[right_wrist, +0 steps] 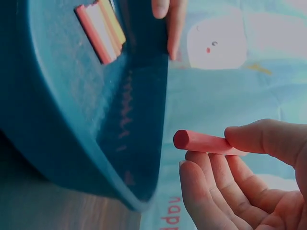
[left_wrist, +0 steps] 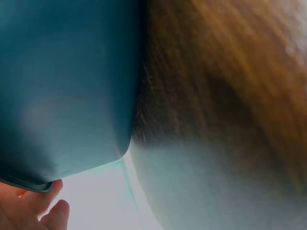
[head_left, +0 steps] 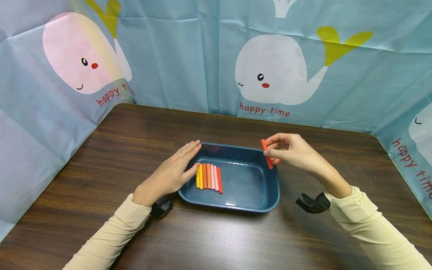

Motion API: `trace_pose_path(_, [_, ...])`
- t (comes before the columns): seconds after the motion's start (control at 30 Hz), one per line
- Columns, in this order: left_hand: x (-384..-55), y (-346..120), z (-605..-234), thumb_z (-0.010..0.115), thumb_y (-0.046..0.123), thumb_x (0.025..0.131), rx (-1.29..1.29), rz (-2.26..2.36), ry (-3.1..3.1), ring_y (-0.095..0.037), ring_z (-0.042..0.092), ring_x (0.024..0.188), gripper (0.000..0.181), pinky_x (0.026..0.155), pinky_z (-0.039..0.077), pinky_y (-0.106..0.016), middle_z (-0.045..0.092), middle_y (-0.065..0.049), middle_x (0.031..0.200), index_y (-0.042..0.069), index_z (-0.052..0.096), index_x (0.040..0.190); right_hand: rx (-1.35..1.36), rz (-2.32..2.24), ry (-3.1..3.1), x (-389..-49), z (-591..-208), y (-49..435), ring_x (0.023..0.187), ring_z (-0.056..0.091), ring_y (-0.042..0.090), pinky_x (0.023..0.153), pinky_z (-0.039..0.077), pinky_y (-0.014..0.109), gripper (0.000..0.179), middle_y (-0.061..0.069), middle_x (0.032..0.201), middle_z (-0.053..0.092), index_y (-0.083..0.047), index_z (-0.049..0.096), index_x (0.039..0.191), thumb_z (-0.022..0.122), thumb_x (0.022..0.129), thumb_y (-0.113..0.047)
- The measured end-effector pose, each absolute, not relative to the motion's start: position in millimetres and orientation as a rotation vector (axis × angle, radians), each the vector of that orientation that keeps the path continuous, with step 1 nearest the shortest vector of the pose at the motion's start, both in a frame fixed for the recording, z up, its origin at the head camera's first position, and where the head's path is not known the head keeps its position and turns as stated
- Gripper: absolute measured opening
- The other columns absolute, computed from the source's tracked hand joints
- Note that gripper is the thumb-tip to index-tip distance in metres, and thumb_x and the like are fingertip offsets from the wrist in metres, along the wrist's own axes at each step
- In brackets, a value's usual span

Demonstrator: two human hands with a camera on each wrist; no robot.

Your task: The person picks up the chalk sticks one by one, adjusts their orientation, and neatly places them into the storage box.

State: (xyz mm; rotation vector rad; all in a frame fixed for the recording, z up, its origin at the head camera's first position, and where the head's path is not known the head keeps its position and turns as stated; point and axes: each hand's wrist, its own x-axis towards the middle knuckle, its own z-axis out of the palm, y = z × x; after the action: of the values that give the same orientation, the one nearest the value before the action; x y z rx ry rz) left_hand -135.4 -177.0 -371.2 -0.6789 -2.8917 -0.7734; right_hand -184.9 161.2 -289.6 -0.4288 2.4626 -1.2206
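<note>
With thumb and fingers, my right hand (head_left: pixel 287 152) pinches a short red stick (head_left: pixel 269 160), like a crayon or chalk, over the right end of a dark blue tray (head_left: pixel 248 204). In the right wrist view the red stick (right_wrist: pixel 206 143) shows its blunt end, held above the fingertips. Across the tray's left rim lies my left hand (head_left: pixel 170 174), fingers straight, its thumb reaching toward a row of sticks (head_left: pixel 207 177) inside. That row runs yellow, orange, pink and red, side by side on the left of the tray floor. Only the left fingertips (left_wrist: pixel 57 211) show in the left wrist view.
The tray stands on a dark wood-grain table (head_left: pixel 145 127). Behind and beside the table hangs a light blue curtain (head_left: pixel 175 67) printed with whales. A black wrist band part (head_left: pixel 313 203) sticks out under the right wrist, another (head_left: pixel 162 207) under the left.
</note>
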Motion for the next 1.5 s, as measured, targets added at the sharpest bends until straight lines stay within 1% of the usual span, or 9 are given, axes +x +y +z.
trace_pose_path(0.2, [-136,-177,-372,0.055,0.024,0.101,-0.675,-0.778,-2.897,-0.030,0.028,0.151,0.059,0.120,0.030,-0.050,0.032,-0.010,0.162,0.002,0.036,0.153,-0.407,-1.262,2.396,-185,-292,150,0.075,0.070,0.016,0.077,0.061,0.034,0.033,0.019,0.104,0.069,0.002,0.062,0.119,0.067,0.091,-0.015])
trace_pose_path(0.4, [-136,-177,-372,0.056,0.024,0.101,-0.669,-0.778,-2.904,-0.029,0.028,0.151,0.060,0.120,0.030,-0.050,0.031,-0.010,0.163,0.003,0.035,0.153,-0.418,-1.254,2.379,-185,-293,139,0.077,0.071,0.019,0.080,0.061,0.037,0.032,0.018,0.104,0.069,0.000,0.063,0.118,0.067,0.091,-0.016])
trace_pose_path(0.7, [-136,-177,-372,0.055,0.023,0.101,-0.677,-0.774,-2.903,-0.029,0.028,0.151,0.059,0.120,0.030,-0.049,0.032,-0.010,0.162,0.002,0.036,0.153,-0.431,-1.238,2.347,-190,-297,122,0.076,0.069,0.022,0.076,0.061,0.035,0.031,0.015,0.102,0.069,-0.001,0.063,0.118,0.065,0.090,-0.013])
trace_pose_path(0.8, [-136,-177,-372,0.056,0.023,0.101,-0.677,-0.773,-2.902,-0.030,0.028,0.151,0.059,0.120,0.030,-0.050,0.032,-0.011,0.162,0.002,0.036,0.152,-0.441,-1.215,2.341,-192,-300,117,0.076,0.069,0.023,0.077,0.061,0.038,0.031,0.012,0.100,0.069,-0.001,0.063,0.118,0.065,0.090,-0.014])
trace_pose_path(0.93, [-136,-177,-372,0.056,0.023,0.101,-0.677,-0.772,-2.899,-0.030,0.028,0.151,0.060,0.120,0.030,-0.050,0.032,-0.011,0.162,0.002,0.036,0.152,-0.461,-1.187,2.339,-195,-303,111,0.075,0.070,0.021,0.076,0.061,0.039,0.031,0.012,0.101,0.069,-0.001,0.062,0.117,0.067,0.090,-0.017])
trace_pose_path(1.17, [-136,-177,-371,0.056,0.023,0.101,-0.669,-0.777,-2.907,-0.030,0.028,0.151,0.060,0.120,0.030,-0.050,0.032,-0.011,0.162,0.003,0.036,0.153,-0.440,-1.184,2.316,-197,-308,100,0.075,0.071,0.022,0.079,0.061,0.045,0.030,0.015,0.102,0.068,0.000,0.061,0.119,0.066,0.092,-0.013])
trace_pose_path(1.37, [-137,-177,-371,0.056,0.022,0.101,-0.679,-0.771,-2.895,-0.030,0.028,0.151,0.059,0.120,0.030,-0.051,0.032,-0.012,0.162,0.002,0.036,0.152,-0.455,-1.168,2.283,-198,-315,95,0.075,0.071,0.017,0.080,0.062,0.043,0.032,0.017,0.103,0.068,0.003,0.059,0.120,0.065,0.092,-0.011])
trace_pose_path(1.5, [-137,-177,-372,0.057,0.022,0.100,-0.685,-0.769,-2.889,-0.030,0.029,0.151,0.059,0.120,0.030,-0.050,0.033,-0.012,0.161,0.001,0.037,0.152,-0.466,-1.166,2.256,-197,-318,92,0.076,0.071,0.016,0.081,0.061,0.044,0.032,0.018,0.104,0.068,0.005,0.058,0.121,0.063,0.093,-0.010])
